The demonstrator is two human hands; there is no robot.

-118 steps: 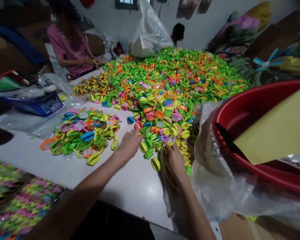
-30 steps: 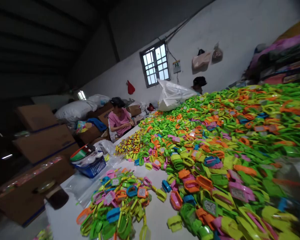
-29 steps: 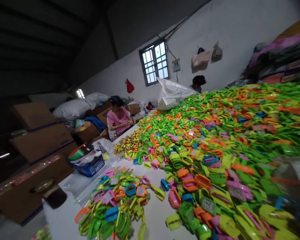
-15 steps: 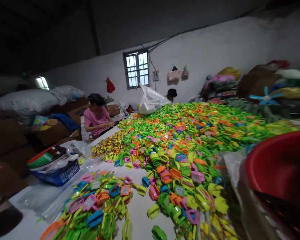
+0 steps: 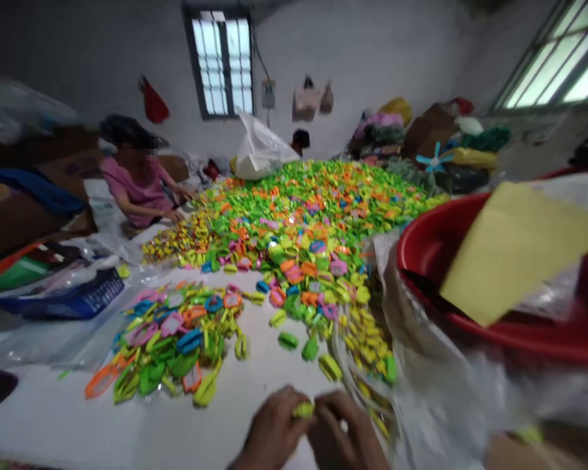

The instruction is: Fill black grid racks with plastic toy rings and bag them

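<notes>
A small yellow piece (image 5: pixel 304 410) is sitting between the two hands, just above the near edge of the worktop (image 5: pixel 176 431). The left hand (image 5: pixel 277 424) is pinching it between thumb and fingers. The right hand (image 5: pixel 345 427) is bringing its fingertips to the piece's right end; blur is hiding whether they are gripping it. Just beyond, a few loose green and yellow bands (image 5: pixel 288 340) are lying on the worktop. To their left, a smaller heap of mixed bands (image 5: pixel 186 339) is spreading out, and to their right many yellow parts (image 5: pixel 365 333) are lying close together. Farther off, a large heap of bands (image 5: pixel 313 202) is covering the far side. On the right, a red tub (image 5: pixel 470 333) is holding a yellow sheet (image 5: pixel 514 248); on the left, a blue basket (image 5: pixel 73 300) is standing. Behind it, a person in a pink top (image 5: pixel 137 186) is sitting with both hands near red-and-yellow pieces (image 5: pixel 176 240).
</notes>
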